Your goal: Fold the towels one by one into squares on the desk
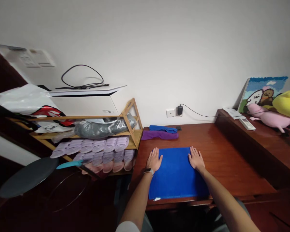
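Observation:
A blue cloth point(175, 174) lies spread flat on the brown wooden desk point(227, 161), with a small white tag at its near left corner. My left hand point(155, 160) rests flat at the cloth's left edge, fingers stretched out, a watch on the wrist. On the opposite side, my right hand point(196, 158) presses flat at the far right corner, its fingers a little spread. Behind the cloth, against the wall, are a folded purple cloth point(159, 135) and a folded blue cloth point(163, 129).
Left of the desk stands a wooden rack point(132, 129) with lilac slippers point(99, 145) and a white box point(87, 104). A black plug point(180, 110) sits in the wall socket. A pink plush toy point(268, 116) and a remote point(247, 124) lie on the raised right side.

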A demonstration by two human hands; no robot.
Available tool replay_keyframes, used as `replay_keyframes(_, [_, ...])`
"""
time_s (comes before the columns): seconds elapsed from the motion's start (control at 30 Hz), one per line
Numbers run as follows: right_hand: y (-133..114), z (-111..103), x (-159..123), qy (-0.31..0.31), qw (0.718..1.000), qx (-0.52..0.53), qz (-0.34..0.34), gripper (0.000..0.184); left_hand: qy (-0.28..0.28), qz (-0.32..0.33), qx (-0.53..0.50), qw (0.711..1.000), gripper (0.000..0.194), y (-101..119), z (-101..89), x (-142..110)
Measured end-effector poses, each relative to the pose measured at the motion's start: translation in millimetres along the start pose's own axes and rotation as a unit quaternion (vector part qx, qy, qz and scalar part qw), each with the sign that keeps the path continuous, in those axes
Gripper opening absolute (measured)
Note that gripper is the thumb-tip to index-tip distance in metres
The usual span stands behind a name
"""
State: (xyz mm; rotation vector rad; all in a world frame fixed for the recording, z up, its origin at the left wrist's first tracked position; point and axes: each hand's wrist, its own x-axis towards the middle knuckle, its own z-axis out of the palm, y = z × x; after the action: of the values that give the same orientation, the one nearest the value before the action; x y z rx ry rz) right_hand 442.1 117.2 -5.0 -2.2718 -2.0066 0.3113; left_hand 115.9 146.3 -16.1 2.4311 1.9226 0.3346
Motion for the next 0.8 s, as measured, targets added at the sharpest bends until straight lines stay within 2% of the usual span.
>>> replay_keyframes(0.27, [1,0,0,0.000,1.000,0.002,-0.004,0.070,0.007,0.001,0.003,1.000,0.069,1,-0.1,0])
replay_keyframes(0.57, [0,3,4,-0.012,0.999,0.031,0.002,0.069,0.051,0.005,0.021,0.998,0.061,15,-26.3,-14])
replay_keyframes(0.7, [0,-12,5,-0.041,0.997,0.060,0.009,0.069,0.045,0.041,0.011,0.998,0.060,50,-30.7,-26])
replay_keyframes(0.8, [4,-18,-10,0.005,0.998,0.069,0.003,0.068,0.035,0.091,-0.002,0.995,0.059,96,-22.4,-34])
